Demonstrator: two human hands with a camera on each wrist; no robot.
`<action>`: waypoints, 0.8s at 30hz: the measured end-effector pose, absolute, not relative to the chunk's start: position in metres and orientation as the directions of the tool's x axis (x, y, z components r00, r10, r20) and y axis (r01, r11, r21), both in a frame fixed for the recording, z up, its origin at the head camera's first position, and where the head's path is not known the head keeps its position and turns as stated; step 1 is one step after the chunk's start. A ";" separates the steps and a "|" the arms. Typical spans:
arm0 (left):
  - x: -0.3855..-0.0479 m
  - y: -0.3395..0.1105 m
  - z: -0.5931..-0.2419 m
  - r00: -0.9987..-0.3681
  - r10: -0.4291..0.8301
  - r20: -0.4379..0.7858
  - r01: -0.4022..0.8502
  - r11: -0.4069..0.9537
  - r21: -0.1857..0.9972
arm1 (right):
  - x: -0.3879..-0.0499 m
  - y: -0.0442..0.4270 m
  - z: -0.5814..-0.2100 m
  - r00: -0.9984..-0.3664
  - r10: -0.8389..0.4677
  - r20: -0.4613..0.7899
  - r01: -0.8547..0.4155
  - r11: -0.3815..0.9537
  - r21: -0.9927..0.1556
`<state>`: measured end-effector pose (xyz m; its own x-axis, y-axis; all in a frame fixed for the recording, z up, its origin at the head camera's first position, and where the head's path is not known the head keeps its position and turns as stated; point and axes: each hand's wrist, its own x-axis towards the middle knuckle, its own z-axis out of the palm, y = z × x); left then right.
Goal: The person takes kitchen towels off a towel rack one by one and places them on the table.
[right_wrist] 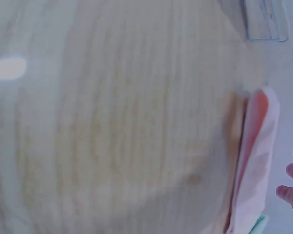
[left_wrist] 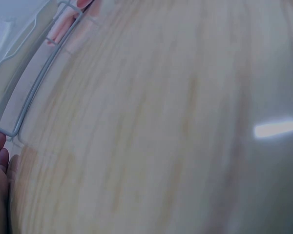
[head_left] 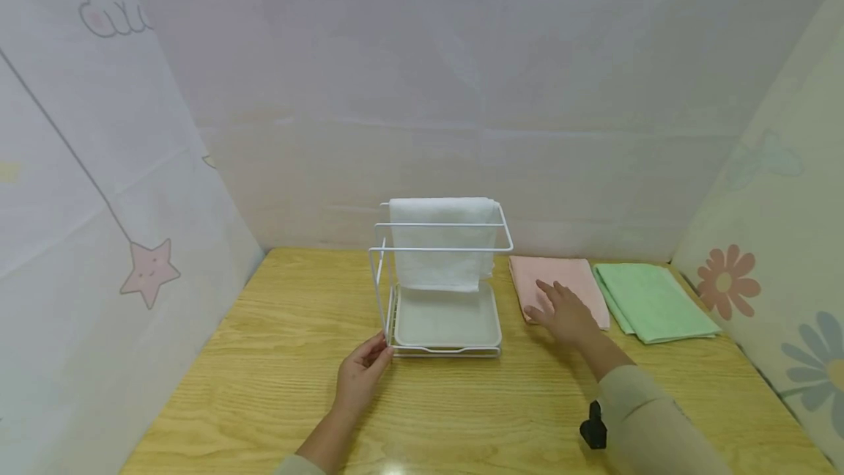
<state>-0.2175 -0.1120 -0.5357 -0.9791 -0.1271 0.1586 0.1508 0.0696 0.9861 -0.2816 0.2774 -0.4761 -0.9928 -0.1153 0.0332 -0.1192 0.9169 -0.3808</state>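
The left hand (head_left: 359,378) grips a rack (head_left: 440,249) bearing 1 tray (head_left: 448,321), 1 cloth (head_left: 440,270).

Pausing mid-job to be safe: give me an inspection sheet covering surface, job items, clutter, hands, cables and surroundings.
Surface: wood-grain table, glare spot on the side nearest the person.
Job's things: white rack upright, white cloth hung over its rear bar, tray in its base; folded pink cloth and folded green cloth lie to its right.
Clutter: small black object by the right sleeve; whether attached is unclear.
Hands: left hand grips the rack's front left corner; right hand hovers over the pink cloth without visible contact.
Cables: nothing seen.
Surroundings: pale printed sheets at back and both sides.
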 end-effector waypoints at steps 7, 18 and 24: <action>-0.218 -0.112 -0.539 -0.978 -0.113 0.173 0.166 0.066 0.984 | -0.287 0.278 -0.449 -0.988 -0.125 0.089 -0.152 0.873 -0.463; -0.217 -0.112 -0.539 -0.979 -0.113 0.172 0.165 0.073 0.984 | -0.298 0.270 -0.401 -0.979 -0.145 0.146 -0.199 0.842 -0.501; -0.218 -0.111 -0.539 -0.978 -0.117 0.173 0.166 0.066 0.984 | -0.302 0.264 -0.373 -0.982 -0.133 0.132 -0.185 0.809 -0.559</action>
<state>-0.2180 -0.1112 -0.5389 -0.9780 -0.1167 0.1728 0.1659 0.0661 0.9839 -0.3023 0.2639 -0.3727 -0.9823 -0.1330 0.1322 -0.1847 0.8086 -0.5586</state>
